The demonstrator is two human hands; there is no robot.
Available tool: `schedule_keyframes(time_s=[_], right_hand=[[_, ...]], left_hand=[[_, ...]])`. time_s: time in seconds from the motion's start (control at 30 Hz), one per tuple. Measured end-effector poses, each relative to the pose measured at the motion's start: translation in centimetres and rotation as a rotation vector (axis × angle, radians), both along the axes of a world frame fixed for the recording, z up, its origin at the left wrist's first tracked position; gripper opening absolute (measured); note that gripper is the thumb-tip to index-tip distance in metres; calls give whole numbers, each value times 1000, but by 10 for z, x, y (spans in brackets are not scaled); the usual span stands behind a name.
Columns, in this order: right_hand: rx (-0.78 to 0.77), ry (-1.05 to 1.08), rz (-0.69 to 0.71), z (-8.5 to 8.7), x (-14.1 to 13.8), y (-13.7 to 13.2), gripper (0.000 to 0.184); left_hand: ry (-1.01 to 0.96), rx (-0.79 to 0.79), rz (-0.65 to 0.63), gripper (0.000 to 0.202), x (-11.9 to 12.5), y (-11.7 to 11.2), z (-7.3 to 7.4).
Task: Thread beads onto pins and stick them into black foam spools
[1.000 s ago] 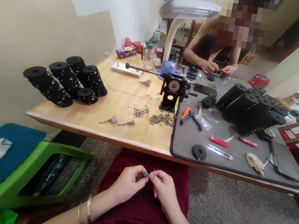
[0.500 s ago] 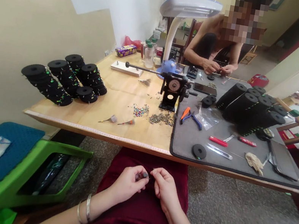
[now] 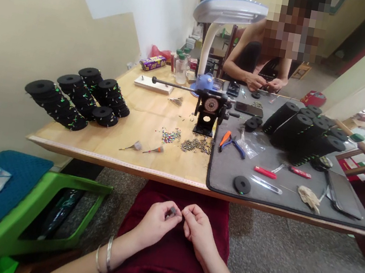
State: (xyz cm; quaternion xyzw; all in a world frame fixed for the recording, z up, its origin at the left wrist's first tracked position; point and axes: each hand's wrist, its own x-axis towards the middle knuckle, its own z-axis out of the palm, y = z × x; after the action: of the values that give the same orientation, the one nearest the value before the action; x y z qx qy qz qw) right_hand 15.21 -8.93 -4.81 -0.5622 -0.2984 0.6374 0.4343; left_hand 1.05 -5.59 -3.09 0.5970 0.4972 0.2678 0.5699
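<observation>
Over my dark red lap, my left hand (image 3: 161, 218) is closed around a small grey-tipped object (image 3: 172, 211); its kind is too small to make out. My right hand (image 3: 197, 226) is in a pinch right beside it, fingertips close to the left thumb. What those fingertips hold, if anything, is too small to see. On the table edge ahead lie two small fan-shaped bundles of fine strands (image 3: 136, 146). Beyond them are a pile of coloured beads (image 3: 170, 135) and a pile of small metal parts (image 3: 195, 145).
Stacked black foam spools (image 3: 54, 103) stand at left, plain black rolls (image 3: 286, 122) at right. A black winding device (image 3: 207, 111) and a lamp (image 3: 208, 51) occupy the middle. Pliers (image 3: 233, 145) and a foam ring (image 3: 242, 184) lie on the grey mat (image 3: 195, 183). A co-worker sits opposite.
My right fingertips have come slightly closer to the left hand. The grey-tipped object has shifted a little to the left and tilted in my left fingers.
</observation>
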Motion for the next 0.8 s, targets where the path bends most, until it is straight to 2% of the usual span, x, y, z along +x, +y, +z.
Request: schedule_keyframes(time_s=[0.13, 0.23, 0.37, 0.5, 0.67, 0.8], right_hand=[[-1, 61, 10, 4, 2, 1, 35], [-4, 46, 77, 6, 4, 1, 31], [91, -22, 119, 5, 4, 1, 18], [107, -65, 65, 3, 4, -1, 7], [68, -29, -37, 4, 6, -5, 8], [67, 59, -74, 9, 5, -7, 17]], left_hand=[[-27, -3, 7, 13, -4, 3, 0], [-116, -63, 27, 16, -6, 5, 2], [-159, -108, 64, 14, -5, 4, 1], [-179, -77, 162, 12, -4, 6, -3], [-260, -81, 285, 10, -13, 15, -4], [-282, -213, 193, 12, -18, 13, 0]])
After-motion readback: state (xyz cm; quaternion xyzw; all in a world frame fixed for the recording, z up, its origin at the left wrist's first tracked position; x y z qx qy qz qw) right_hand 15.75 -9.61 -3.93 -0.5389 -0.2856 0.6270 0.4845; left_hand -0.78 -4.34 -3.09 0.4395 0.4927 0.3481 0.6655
